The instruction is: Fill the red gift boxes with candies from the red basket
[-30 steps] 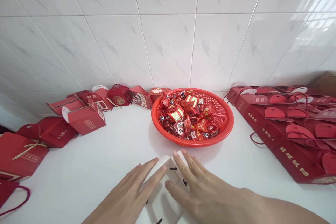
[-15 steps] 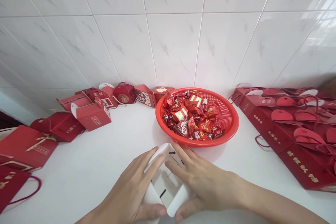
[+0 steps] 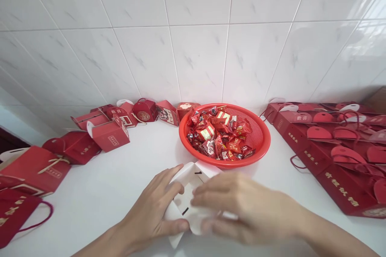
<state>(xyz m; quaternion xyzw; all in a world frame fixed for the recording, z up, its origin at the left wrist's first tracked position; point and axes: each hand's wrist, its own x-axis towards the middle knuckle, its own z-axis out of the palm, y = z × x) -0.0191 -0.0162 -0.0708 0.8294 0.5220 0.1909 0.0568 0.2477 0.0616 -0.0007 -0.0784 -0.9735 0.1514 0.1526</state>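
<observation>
A small paper box, white on the inside with dark slots, stands unclosed in front of me at the bottom centre. My left hand grips its left side, with the thumb along the near edge and the fingers on the left wall. Over the box's right side is my right hand, slightly blurred, its fingers stretched toward the inside and the thumb apart. It holds nothing that I can see, and it hides the right wall. Just beyond the box sits a red plastic colander of wrapped candies.
Red gift boxes curve along the left side and the wall. On the right stands a block of red handled boxes in rows. A red box with a cord handle lies at the near left. White tiles back the white table.
My right hand has lifted off the box's right wall and shifted right, its fingers now over the opening. The left hand keeps its hold. The view has tilted and shifted slightly.
</observation>
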